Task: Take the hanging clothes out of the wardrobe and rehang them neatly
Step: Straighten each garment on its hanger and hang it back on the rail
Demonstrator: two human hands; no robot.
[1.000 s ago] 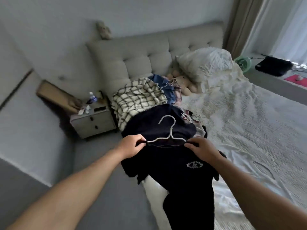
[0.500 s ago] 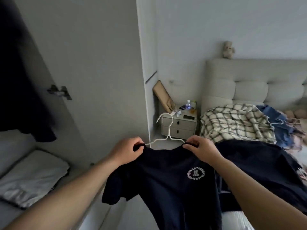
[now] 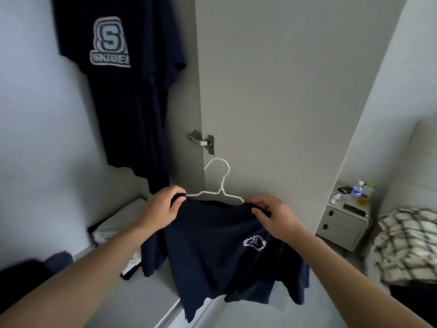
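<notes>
Head view: the left hand (image 3: pixel 163 207) and right hand (image 3: pixel 274 215) each pinch a shoulder of the navy T-shirt (image 3: pixel 220 252), hanger (image 3: pixel 218 185) hook rising between them; an uneven lift could slide a shoulder off

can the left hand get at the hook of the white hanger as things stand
Probably yes, but not freely. The hook stands bare and upright just above and to the right of the left hand, with nothing between them. That hand is busy gripping the navy t-shirt at its shoulder, as the right hand does.
</notes>
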